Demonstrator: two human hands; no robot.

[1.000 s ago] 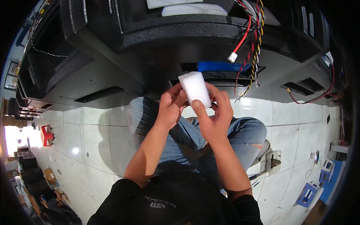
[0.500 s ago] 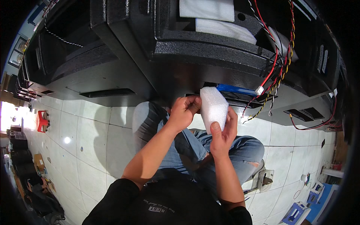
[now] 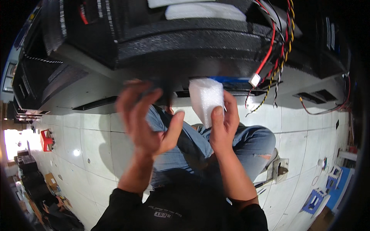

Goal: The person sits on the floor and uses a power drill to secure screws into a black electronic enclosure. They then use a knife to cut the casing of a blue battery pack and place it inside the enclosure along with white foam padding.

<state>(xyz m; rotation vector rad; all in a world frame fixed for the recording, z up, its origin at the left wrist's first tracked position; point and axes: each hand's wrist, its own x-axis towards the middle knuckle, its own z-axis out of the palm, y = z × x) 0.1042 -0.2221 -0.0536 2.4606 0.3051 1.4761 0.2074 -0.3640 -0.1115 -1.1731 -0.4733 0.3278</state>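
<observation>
A white foam block (image 3: 207,99) is upright in my right hand (image 3: 222,133), thumb on its near face and fingers round its right side. Its top end is close to a slot in the underside of the black, rough-coated speaker-like cabinet (image 3: 154,54); whether they touch I cannot tell. My left hand (image 3: 148,125) is raised to the left of the block, smeared by motion, with its fingers spread and nothing seen in it. Behind the block, something flat and blue (image 3: 235,80) shows at the slot. Red, black, yellow and white twisted wires (image 3: 284,54) with a white connector (image 3: 254,79) hang to the right.
More white foam pieces (image 3: 206,11) lie inside the cabinet at the top. Other dark slots (image 3: 316,95) open in similar cabinets to the sides. My crossed legs in jeans (image 3: 252,148) are below. A red stool (image 3: 47,140) and blue stools (image 3: 314,201) stand on the tiled floor.
My left hand has let go of the foam block, moved left and spread its fingers. My right hand still holds the block. The view has shifted, and the cabinet sits higher in it.
</observation>
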